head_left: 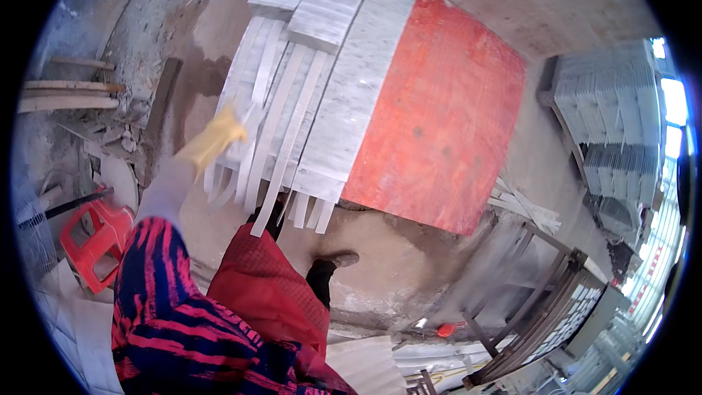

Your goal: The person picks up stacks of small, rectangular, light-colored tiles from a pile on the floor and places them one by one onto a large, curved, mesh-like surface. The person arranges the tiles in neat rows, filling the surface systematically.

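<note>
- My yellow-gloved left hand (228, 132) is hanging at the left edge of the pale strips (277, 117); I can't tell whether its blurred fingers are gripping one. My right hand isn't showing.
- The strips are lying on the slabs (365, 88), near left (ends overhanging).
- Pulling one crookedly could be dragging loose neighbours toward my shoe (345, 258).

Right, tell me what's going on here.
A person in a red apron stands at a stack of pale grey slabs. Their yellow-gloved left hand is at the long thin strips lying there; blur hides whether it grips one. Some strips overhang the near end. A red board is to the right. Their right hand is out of view.
</note>
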Motion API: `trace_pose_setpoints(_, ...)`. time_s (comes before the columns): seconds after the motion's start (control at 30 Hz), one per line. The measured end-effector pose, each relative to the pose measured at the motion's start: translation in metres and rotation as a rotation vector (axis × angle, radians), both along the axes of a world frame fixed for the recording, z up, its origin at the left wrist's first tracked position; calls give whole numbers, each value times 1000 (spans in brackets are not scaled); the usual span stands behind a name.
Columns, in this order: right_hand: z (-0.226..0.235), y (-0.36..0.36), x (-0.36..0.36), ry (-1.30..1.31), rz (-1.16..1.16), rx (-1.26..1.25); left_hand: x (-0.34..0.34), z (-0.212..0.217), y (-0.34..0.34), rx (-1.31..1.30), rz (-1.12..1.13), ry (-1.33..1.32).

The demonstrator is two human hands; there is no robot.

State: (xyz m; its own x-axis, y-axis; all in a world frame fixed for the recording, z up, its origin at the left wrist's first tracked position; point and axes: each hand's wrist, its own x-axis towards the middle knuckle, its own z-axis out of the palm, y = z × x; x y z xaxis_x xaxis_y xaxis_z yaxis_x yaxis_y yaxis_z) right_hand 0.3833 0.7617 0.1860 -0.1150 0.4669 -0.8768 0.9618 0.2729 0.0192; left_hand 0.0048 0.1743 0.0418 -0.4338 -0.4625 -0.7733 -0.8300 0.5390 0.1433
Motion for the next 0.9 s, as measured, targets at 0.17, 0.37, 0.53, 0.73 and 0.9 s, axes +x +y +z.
trace_pose_setpoints(0.17, 26, 77, 134, -87, 18, -38, 205, 30, 92, 764, 444, 224)
trace_pose_setpoints(0.37, 78, 177, 83, 503, -103, -256, 263, 203, 378, 1389, 305, -36)
trace_pose_setpoints(0.53, 230, 198, 45, 837, -315, -647, 283, 289, 559, 1679, 45, -327)
trace_pose_setpoints(0.73, 239, 254, 78, 1216, -693, -540, 284, 366, 684, 1659, -291, -267)
trace_pose_setpoints(0.9, 233, 302, 71, 1183, -796, -424, 276, 367, 745, 1596, -98, -474)
